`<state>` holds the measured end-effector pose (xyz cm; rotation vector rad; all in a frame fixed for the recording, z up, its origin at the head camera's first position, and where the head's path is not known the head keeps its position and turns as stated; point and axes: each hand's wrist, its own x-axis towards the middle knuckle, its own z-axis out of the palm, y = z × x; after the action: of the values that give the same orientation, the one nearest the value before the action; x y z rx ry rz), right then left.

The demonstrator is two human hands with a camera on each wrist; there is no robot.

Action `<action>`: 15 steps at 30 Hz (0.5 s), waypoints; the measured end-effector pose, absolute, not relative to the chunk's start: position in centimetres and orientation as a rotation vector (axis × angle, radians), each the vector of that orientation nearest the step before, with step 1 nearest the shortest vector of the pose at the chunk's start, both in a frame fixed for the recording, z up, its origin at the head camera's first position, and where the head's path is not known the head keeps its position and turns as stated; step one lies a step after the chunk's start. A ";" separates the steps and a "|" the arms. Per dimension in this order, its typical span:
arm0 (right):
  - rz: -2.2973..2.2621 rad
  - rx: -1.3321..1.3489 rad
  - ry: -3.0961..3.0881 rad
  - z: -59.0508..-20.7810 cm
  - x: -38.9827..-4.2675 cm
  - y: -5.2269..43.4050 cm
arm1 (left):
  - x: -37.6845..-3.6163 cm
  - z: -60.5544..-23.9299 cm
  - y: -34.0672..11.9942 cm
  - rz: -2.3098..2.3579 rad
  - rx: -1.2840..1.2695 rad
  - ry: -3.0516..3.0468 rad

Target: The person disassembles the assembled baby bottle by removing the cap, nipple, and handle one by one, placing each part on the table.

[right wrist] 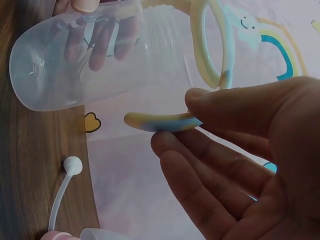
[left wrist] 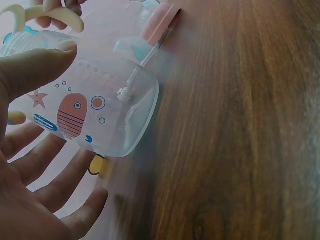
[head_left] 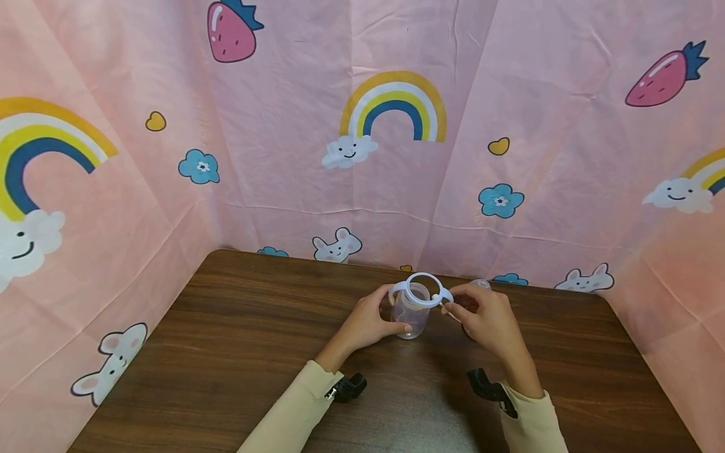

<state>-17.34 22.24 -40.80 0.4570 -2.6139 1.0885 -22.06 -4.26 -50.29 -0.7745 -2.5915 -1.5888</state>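
A clear baby bottle [head_left: 409, 319] with a printed fish and starfish [left wrist: 72, 115] stands open-topped near the table's far edge. My left hand [head_left: 367, 321] holds it from the left, thumb on the near side and fingers around the far side. Over the bottle's mouth sits a tilted pale ring with two side handles [head_left: 406, 286]. My right hand [head_left: 491, 318] pinches one curved handle [right wrist: 165, 121] between thumb and fingers. In the right wrist view the ring appears just off the bottle's threaded neck; whether it touches is unclear.
Behind my right hand lies a clear piece [head_left: 481, 284]. A pink lid part [left wrist: 159, 22] with a straw ending in a white ball [right wrist: 73, 165] rests on the wooden table [head_left: 226, 352]. Pink printed cloth [head_left: 283, 157] hangs along the table's back and sides.
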 end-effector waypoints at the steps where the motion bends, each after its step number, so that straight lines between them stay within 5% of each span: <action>1: 1.085 0.457 -2.613 -40.7 -17.3 22.2 | -22.1 -50.3 -4.2 -1.591 -0.770 -2.596; 15: 1.048 0.442 -2.614 -40.4 -17.0 22.2 | -21.0 -48.3 -3.9 -1.700 -0.624 -2.676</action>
<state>-17.01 22.21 -40.37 0.4416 -2.6136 1.0479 -21.00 -3.95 -48.32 -0.6239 -2.6761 -1.7000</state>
